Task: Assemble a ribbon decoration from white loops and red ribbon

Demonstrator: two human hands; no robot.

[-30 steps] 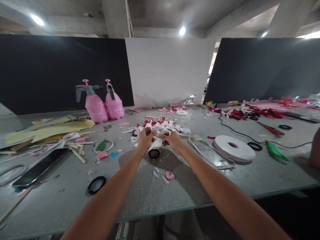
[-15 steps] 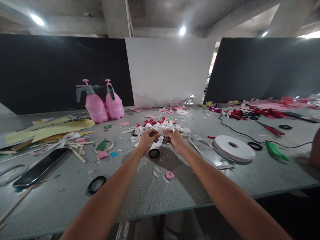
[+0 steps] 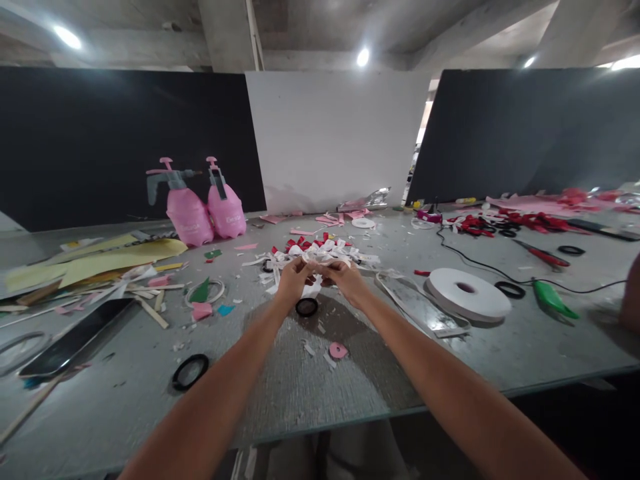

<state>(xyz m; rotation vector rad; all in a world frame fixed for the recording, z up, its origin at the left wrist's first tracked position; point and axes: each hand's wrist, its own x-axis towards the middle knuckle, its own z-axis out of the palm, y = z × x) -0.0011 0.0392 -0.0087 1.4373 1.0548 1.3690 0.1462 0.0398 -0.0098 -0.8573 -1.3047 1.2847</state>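
Note:
My left hand and my right hand meet over the middle of the table, fingertips pinched on a piece of white ribbon. Part of the ribbon hangs below the fingers; the rest is hidden by them. Just under it a black ring appears, and I cannot tell whether it is joined to the ribbon. Right behind my hands lies a heap of white ribbon pieces with red ribbon pieces at its back. A small pink paper disc lies nearer to me.
A large white ribbon roll lies at right, near a green tool, red-handled pliers and a black cable. Two pink spray bottles stand back left. A phone, a black ring and paper scraps lie left. Another person's arm shows far right.
My fingertips have drawn closer together, and less of the white ribbon hangs visible between them. The whole view has shifted slightly; objects on the table stay put.

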